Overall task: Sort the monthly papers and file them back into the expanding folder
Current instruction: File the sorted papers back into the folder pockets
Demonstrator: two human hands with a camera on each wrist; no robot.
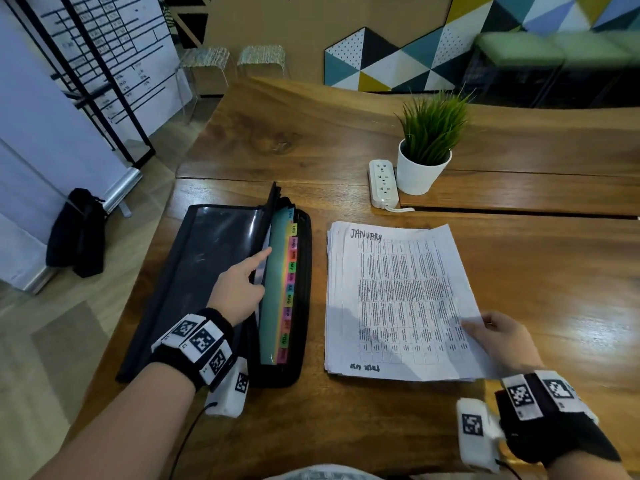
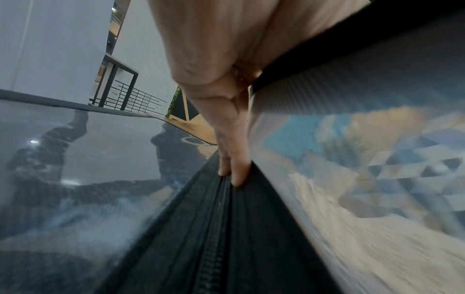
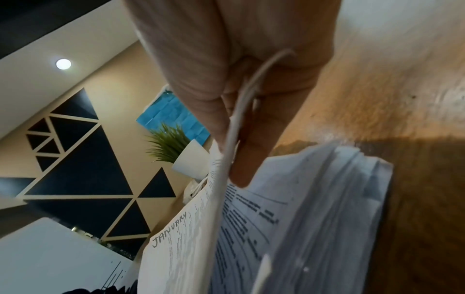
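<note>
My right hand (image 1: pixel 502 337) pinches the near right corner of the top sheet (image 1: pixel 405 299), thumb above and fingers (image 3: pixel 254 139) below. In the right wrist view that corner is lifted clear of the pile. The sheet is headed JANUARY in handwriting and lies on the stack of papers (image 1: pixel 332 306), which rests flat on the wooden table (image 1: pixel 554 271) just right of the folder.

My left hand (image 1: pixel 239 292) has two fingers extended and pressed together. In the left wrist view the fingertips (image 2: pixel 236 175) sit at the zipper seam, holding the front of the expanding folder (image 1: pixel 214 282) back from the first divider. Whether the remaining fingers are curled I cannot tell. The folder lies open on the table, its coloured month tabs (image 1: pixel 291 282) running along the right edge, FEB, MAY and AUG legible. The topmost tab is too blurred to read.

Handling assessment: a single sheet is light and limp and will droop from a corner pinch. I judge a grip along the long edge steadier for feeding it into a narrow pocket. The stack edges are fanned, so neighbouring sheets may drag along. The folder's clear plastic cover looks slick and springy and should be kept pinned open.

A potted plant (image 1: pixel 426 150) and a power strip (image 1: pixel 381 183) stand well apart, further back.
</note>
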